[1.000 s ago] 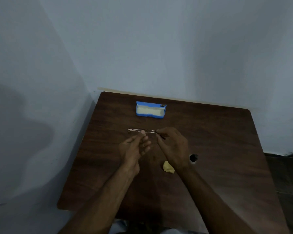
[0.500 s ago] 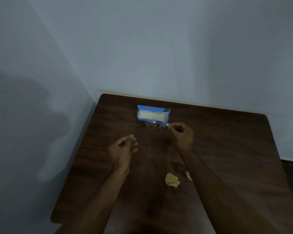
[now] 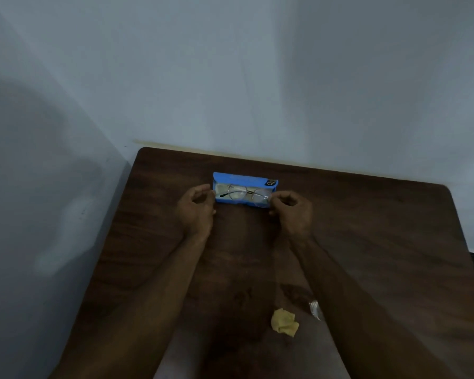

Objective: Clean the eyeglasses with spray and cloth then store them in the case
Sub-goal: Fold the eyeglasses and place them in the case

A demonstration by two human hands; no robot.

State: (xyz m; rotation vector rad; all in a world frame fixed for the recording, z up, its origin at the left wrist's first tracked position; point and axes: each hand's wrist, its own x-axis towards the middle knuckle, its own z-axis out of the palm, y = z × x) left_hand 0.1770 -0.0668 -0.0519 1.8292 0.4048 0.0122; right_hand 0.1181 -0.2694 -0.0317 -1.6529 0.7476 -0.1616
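The open blue case [image 3: 244,178] lies near the far edge of the dark wooden table [image 3: 367,228]. The thin-framed eyeglasses [image 3: 242,195] rest folded across the case's pale inside, tilted, with the right lens over the front rim. My right hand [image 3: 292,212] pinches the right end of the eyeglasses. My left hand [image 3: 196,207] sits at the case's left end, fingers curled and apart, holding nothing that I can make out. A crumpled yellow cloth [image 3: 284,322] lies near the front. The small clear spray bottle [image 3: 314,309] is mostly hidden behind my right forearm.
Pale walls meet in a corner behind and left of the table. The table's left edge runs close to the left wall. A dark floor strip shows at the far right.
My right hand has carried the eyeglasses forward from above the table into the open case. My left hand has moved up to the case's left end.
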